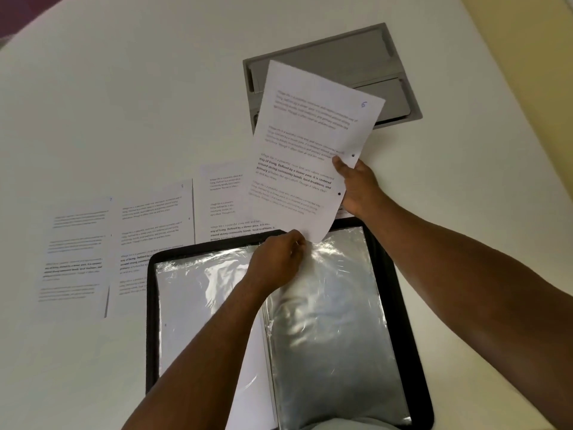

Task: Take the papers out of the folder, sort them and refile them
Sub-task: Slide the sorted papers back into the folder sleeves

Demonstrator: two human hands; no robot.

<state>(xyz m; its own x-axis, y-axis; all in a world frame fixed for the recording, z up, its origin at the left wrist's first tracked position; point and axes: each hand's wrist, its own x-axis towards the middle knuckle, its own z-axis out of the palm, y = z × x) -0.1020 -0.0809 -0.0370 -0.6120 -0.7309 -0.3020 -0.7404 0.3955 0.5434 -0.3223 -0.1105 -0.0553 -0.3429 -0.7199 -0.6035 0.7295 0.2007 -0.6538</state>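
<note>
A black folder point(403, 305) lies open in front of me with shiny clear plastic sleeves point(335, 336) inside. Above it I hold up a printed sheet point(310, 144) marked 6 in blue, with two punched holes on its right edge. My right hand point(356, 187) grips that edge, thumb on the front. My left hand point(279, 262) pinches the sheet's lower corner, right at the top opening of a sleeve. Three printed sheets lie flat on the white table: the left sheet point(77, 249), the middle sheet point(152, 225) and the right sheet point(223, 206), which the held page partly covers.
A grey recessed cable hatch point(356, 57) is set into the white table point(124, 103) behind the held sheet. A yellowish floor or wall strip point(542, 57) shows beyond the table's right edge. My forearms cross over the folder.
</note>
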